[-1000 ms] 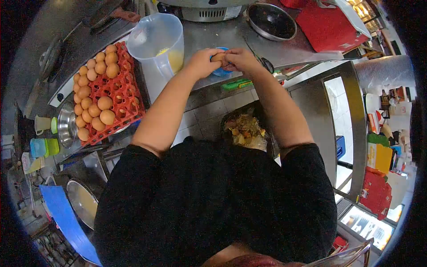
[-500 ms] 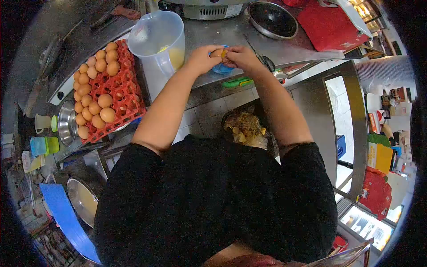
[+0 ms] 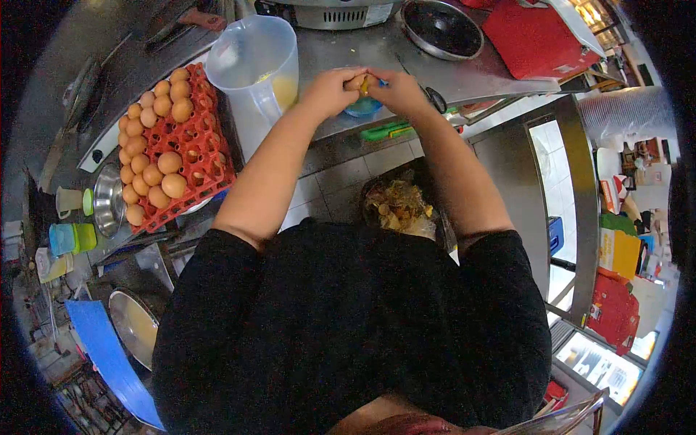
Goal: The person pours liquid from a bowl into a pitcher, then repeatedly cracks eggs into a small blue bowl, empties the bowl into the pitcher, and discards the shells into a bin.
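Observation:
My left hand [image 3: 330,93] and my right hand [image 3: 399,94] meet above a small blue bowl [image 3: 365,109] near the counter's front edge. Between them is a cracked egg [image 3: 354,84], its brown shell in the fingers of my left hand. Yellow yolk shows at the gap between the hands. My right hand's fingers close on the egg's other side and hide most of that part. To the left stands a clear plastic jug [image 3: 254,61] with yellow liquid in the bottom. Brown eggs [image 3: 172,185] sit in a red egg tray [image 3: 210,156], which has several bare hollows.
A black pan [image 3: 442,30] and a red case [image 3: 533,40] lie at the counter's back right. A bin of scraps [image 3: 401,206] stands on the floor below my right forearm. A metal bowl [image 3: 109,199] sits left of the tray. Black-handled scissors [image 3: 436,100] lie by my right hand.
My hands have drawn slightly apart at the fingertips, and more yolk and more of the blue bowl show between them. The egg remains between my hands.

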`<state>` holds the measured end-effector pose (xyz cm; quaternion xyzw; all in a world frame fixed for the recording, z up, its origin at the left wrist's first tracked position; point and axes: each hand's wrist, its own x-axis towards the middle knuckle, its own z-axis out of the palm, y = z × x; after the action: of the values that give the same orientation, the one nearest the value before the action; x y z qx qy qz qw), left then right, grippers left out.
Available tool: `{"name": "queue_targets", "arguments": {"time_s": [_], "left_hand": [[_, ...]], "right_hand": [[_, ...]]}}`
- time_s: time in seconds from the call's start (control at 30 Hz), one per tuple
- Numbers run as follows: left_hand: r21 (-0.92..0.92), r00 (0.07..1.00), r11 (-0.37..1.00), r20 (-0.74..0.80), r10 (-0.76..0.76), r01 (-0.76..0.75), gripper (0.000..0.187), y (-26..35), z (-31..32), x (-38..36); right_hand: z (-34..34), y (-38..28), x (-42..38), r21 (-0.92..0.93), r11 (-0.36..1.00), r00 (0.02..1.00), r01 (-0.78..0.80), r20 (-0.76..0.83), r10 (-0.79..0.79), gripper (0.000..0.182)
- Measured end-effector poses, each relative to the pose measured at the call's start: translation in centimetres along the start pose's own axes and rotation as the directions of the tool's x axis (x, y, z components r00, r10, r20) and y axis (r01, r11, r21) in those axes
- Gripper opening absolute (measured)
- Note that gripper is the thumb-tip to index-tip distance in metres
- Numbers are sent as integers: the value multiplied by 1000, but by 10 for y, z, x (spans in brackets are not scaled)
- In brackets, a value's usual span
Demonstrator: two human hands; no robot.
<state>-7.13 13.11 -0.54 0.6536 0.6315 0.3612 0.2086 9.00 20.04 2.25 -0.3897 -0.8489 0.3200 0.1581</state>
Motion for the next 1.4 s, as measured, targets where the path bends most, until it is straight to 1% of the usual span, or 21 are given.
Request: {"name": "queue_targets", "arguments": {"time_s": [0.07,0.1,0.2,0.3,0.4,0.5,0.6,0.7,0.8,0.87,0.9,0.93,0.97,1.0,1.03,1.1,1.13,1.2,1.3,1.33,1.4], "left_hand": [[63,997,996,-36,72,-70,49,1,0,1],[96,992,990,-53,110,-105,49,2,0,2],[135,995,986,-29,100,-95,49,5,-5,3],[207,991,971,-33,133,-123,49,12,-11,4],[211,979,960,-48,199,-185,49,15,-17,5],[253,958,941,-118,261,-226,45,22,-23,4],[217,971,954,-80,227,-205,49,35,-32,0],[229,934,937,-181,307,-263,44,35,-33,3],[236,931,935,-189,312,-265,46,37,-34,5],[201,951,953,-164,261,-227,46,35,-34,4],[185,960,960,-150,238,-209,47,34,-34,4],[141,973,976,-141,186,-166,47,32,-31,4],[97,982,988,-129,135,-123,46,28,-27,3],[55,990,995,-114,85,-79,46,27,-25,2],[5,995,999,-92,40,-40,46,25,-23,2],[-93,998,995,-36,-47,44,46,28,-21,1],[-87,998,995,-30,-46,44,46,33,-19,0],[-76,999,996,-17,-45,44,46,48,-15,-4],[-42,996,999,87,-28,32,48,74,-11,-12],[-40,993,999,115,6,-2,49,81,-9,-15],[-43,982,997,176,70,-63,50,91,-2,-23]], "right_hand": [[7,20,9,-52,988,987,144,-61,-147,50],[6,19,10,-82,973,971,215,-90,-222,52],[-3,12,5,-149,956,948,254,-156,-277,52],[-12,5,6,-170,953,961,250,-79,-266,61],[-18,-4,3,-173,941,942,289,-123,-312,61],[-24,-9,4,-231,913,922,338,-112,-370,61],[-29,-15,4,-193,933,937,304,-117,-329,60],[-34,-22,2,-201,913,908,355,-158,-388,60],[-30,-17,2,-114,928,896,355,-242,-373,58],[-20,-11,1,90,971,951,224,-238,-197,53],[-14,-7,0,190,970,969,153,-223,-109,51],[-6,0,-1,401,913,985,81,-173,-11,51],[3,7,-2,589,808,992,2,-103,72,50],[5,5,-5,746,662,990,-80,-18,139,50],[7,4,-13,848,522,989,-94,19,147,49],[9,1,-21,900,397,973,-179,102,208,44],[10,2,-24,918,328,960,-221,147,237,42],[10,12,-33,954,211,960,-212,164,226,37],[4,24,-52,977,29,960,-213,204,193,35],[1,27,-62,976,-33,959,-215,218,180,35],[-4,29,-88,977,-69,952,-200,211,221,35]]}}
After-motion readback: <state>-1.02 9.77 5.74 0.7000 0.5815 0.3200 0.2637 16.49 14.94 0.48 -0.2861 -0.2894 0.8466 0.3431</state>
